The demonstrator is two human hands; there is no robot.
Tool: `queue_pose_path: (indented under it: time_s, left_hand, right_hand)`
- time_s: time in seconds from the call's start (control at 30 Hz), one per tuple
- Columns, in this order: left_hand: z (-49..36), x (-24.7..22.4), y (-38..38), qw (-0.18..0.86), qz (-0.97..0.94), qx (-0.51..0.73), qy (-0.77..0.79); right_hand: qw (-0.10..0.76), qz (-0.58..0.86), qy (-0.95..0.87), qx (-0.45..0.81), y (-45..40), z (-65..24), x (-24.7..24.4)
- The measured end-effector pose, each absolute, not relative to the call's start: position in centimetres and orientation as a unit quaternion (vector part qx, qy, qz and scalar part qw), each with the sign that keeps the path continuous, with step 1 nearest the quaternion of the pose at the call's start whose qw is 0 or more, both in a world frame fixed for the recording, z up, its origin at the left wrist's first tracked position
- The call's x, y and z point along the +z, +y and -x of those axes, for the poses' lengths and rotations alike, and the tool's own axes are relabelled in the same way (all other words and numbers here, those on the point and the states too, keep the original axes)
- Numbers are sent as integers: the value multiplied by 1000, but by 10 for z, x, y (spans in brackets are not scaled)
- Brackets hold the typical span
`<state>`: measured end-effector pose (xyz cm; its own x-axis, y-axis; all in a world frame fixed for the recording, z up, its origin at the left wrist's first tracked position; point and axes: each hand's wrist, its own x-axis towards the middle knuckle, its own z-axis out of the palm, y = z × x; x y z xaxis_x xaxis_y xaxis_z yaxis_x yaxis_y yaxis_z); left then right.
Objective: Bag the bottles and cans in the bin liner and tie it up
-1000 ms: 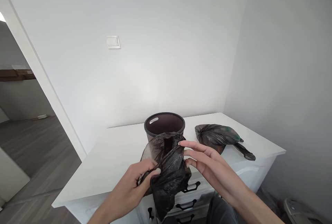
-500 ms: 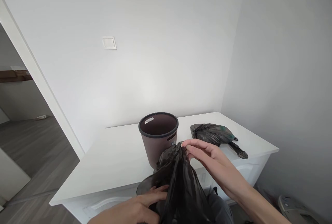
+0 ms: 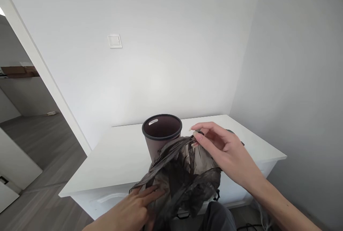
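A thin black plastic garbage bag (image 3: 191,181) hangs in loose folds in front of the trash bin, its mouth spread between my hands. My right hand (image 3: 225,149) pinches the upper edge of the bag between thumb and fingers. Low on the left, my left hand (image 3: 134,206) grips the other side, its fingers against the film and its thumb hidden. Just behind the bag stands the upright brown trash bin (image 3: 153,147), with a dark rim and a handle slot; no liner shows in it. The bag covers its lower front.
A white cabinet top (image 3: 118,163) carries the bin. Behind my right hand, only a greenish bit of another black bag (image 3: 230,131) shows. A light switch (image 3: 115,41) is on the wall, and a doorway opens at the left. My knee (image 3: 218,216) is below.
The bag has gone from a gathered, hanging bunch to a wider, spread shape. My right hand has risen slightly and now covers most of the other bag. The view has shifted a little.
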<state>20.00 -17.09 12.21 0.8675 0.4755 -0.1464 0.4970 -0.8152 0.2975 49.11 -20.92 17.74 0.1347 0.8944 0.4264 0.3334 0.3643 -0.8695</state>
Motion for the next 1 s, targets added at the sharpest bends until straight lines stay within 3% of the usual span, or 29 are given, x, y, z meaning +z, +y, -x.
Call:
queue_pose_path:
  time_s: [0.3, 0.67, 0.83, 1.0]
  left_hand:
    - [-185, 129, -175, 161, -922, 38, 351]
    - [-158, 136, -167, -87, -849, 27, 520]
    - [-140, 168, -165, -170, -831, 62, 526]
    - [-145, 213, -165, -274, -816, 172, 479]
  right_hand:
    - [583, 489, -638, 116, -218, -489, 207]
    - [626, 441, -642, 32, -243, -459, 200]
    - [652, 417, -633, -1, -259, -449, 207]
    - [706, 385, -593, -46, -268, -447, 214]
